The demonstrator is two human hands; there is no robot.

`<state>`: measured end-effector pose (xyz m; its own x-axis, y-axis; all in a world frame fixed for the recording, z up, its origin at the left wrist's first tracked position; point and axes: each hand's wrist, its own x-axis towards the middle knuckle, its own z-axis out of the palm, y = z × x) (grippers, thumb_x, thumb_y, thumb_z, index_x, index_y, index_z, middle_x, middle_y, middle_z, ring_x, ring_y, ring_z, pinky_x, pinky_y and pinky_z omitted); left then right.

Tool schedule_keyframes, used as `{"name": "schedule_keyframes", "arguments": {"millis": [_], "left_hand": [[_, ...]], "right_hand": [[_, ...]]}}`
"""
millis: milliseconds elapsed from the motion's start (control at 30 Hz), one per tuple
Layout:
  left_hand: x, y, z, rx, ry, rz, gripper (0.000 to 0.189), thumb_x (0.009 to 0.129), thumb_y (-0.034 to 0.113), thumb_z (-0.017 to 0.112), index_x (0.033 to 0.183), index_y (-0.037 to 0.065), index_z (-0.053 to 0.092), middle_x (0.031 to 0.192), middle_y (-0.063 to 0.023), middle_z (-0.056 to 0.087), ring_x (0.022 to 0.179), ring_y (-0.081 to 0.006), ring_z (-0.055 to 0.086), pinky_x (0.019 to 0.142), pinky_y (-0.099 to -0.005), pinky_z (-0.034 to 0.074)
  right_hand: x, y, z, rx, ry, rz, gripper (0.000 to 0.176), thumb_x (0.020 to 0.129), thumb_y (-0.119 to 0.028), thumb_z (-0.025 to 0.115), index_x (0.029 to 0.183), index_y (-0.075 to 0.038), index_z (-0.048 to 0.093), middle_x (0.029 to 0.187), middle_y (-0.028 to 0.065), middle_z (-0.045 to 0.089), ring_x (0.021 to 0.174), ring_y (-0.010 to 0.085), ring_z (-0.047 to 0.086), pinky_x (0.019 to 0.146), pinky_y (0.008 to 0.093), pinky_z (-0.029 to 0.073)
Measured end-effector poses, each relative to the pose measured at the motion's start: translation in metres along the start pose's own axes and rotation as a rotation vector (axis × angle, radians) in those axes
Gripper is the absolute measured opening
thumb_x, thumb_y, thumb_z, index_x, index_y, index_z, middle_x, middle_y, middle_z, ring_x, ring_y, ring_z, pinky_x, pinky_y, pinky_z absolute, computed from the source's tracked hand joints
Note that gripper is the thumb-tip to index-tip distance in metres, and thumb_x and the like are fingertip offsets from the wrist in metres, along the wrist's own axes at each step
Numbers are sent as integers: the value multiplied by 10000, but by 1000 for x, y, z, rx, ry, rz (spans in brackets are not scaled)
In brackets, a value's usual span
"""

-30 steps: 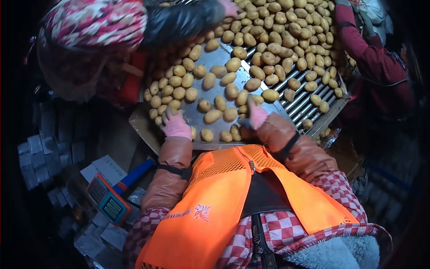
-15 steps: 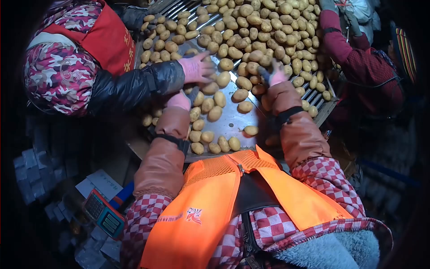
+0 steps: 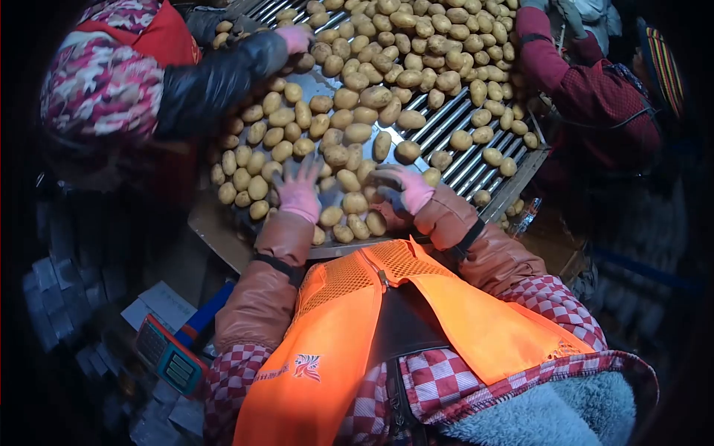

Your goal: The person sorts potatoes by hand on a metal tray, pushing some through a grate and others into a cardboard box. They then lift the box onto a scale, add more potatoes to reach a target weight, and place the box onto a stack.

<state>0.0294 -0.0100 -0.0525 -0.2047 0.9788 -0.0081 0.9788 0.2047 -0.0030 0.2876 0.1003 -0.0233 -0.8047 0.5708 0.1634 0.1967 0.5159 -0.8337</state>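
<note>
Several potatoes (image 3: 358, 133) lie on a metal sorting table with bars (image 3: 455, 154). My left hand (image 3: 299, 189), in a pink glove with grey fingers, rests on potatoes near the table's front edge, its fingers spread. My right hand (image 3: 403, 186), in a similar glove, is to the right, beside the potatoes at the front; its fingers are apart and bent a little, with no potato held in them. Between my two hands lie more potatoes.
At the left, a co-worker's pink-gloved hand (image 3: 294, 39) reaches over the table. Another co-worker's dark red sleeve (image 3: 554, 70) is at the right. A red and teal device (image 3: 172, 355) with a display stands at the lower left, near papers (image 3: 168, 303).
My right hand has come back toward me and left, and potatoes have moved onto the front plate. My left hand is lower. The left co-worker's hand has moved away up the table.
</note>
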Motion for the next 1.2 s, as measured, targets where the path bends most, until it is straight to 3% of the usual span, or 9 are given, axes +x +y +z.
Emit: {"name": "schedule_keyframes", "arguments": {"millis": [67, 300, 367, 533, 633, 833, 933, 1067, 1200], "left_hand": [[6, -15, -14, -103, -37, -183, 618, 866, 455, 602, 1444, 314, 436, 1565, 57, 317, 1463, -289, 236, 1130, -672, 158], [-46, -59, -21, -129, -96, -501, 580, 788, 157, 662, 1345, 262, 535, 1443, -12, 455, 1438, -290, 275, 1115, -610, 239], [-60, -40, -14, -160, 46, -478, 532, 804, 184, 658, 1321, 254, 556, 1427, -39, 471, 1413, -301, 316, 1114, -609, 239], [-46, 41, -44, -323, 52, 223, 542, 761, 287, 696, 1288, 242, 580, 1386, -60, 512, 1365, -314, 385, 1115, -563, 257], [-36, 31, -9, -280, 71, 291, 524, 766, 325, 696, 1271, 237, 587, 1335, -50, 552, 1345, -311, 401, 1109, -564, 256], [-67, -40, -7, -117, -12, -196, 529, 768, 391, 731, 1254, 224, 603, 1305, -38, 580, 1344, -270, 412, 1095, -542, 290], [-58, -76, 6, -46, -102, -544, 515, 758, 355, 756, 1231, 202, 621, 1260, -58, 608, 1318, -246, 453, 1075, -492, 348], [-12, -105, -16, -198, 174, -309, 456, 786, 261, 708, 1224, 168, 620, 1258, -75, 606, 1267, -293, 498, 1023, -457, 426], [83, -97, -17, -382, 392, -266, 508, 804, 161, 639, 1305, 221, 580, 1345, -100, 558, 1293, -331, 472, 1057, -437, 416]], "right_hand": [[-6, -5, 0, 133, 100, 419, 293, 904, -106, 646, 1196, -91, 655, 1162, 159, 655, 1081, 310, 631, 925, 357, 507], [54, 60, -74, -209, 512, 482, 390, 872, -306, 669, 1228, -148, 659, 1060, 157, 706, 1061, 318, 660, 934, 370, 508], [90, 64, -88, -442, 534, 422, 611, 846, -414, 695, 1388, -190, 524, 1296, 218, 584, 1224, 376, 548, 1029, 405, 452], [160, 10, -13, -559, 139, 686, 809, 785, -586, 683, 1476, -288, 387, 1533, 182, 332, 1263, 445, 493, 1069, 492, 403], [159, -10, 5, -672, 37, 475, 743, 804, -548, 679, 1443, -270, 423, 1461, 133, 449, 1223, 408, 538, 1052, 496, 411], [112, -33, 3, -96, -189, 439, 690, 838, -310, 754, 1449, -199, 452, 1352, 181, 572, 1205, 341, 579, 988, 382, 481], [62, 9, -7, 360, 82, 370, 499, 930, -77, 641, 1406, -40, 496, 1287, 118, 620, 1184, 207, 577, 1011, 321, 451], [-2, 35, -45, 399, 593, 487, 380, 954, -72, 595, 1329, -16, 567, 1284, 111, 621, 1188, 194, 577, 1011, 305, 449], [-41, 39, -60, 154, 673, 660, 524, 881, -197, 703, 1362, -63, 543, 1245, 174, 627, 1159, 278, 604, 1018, 350, 452]]}}
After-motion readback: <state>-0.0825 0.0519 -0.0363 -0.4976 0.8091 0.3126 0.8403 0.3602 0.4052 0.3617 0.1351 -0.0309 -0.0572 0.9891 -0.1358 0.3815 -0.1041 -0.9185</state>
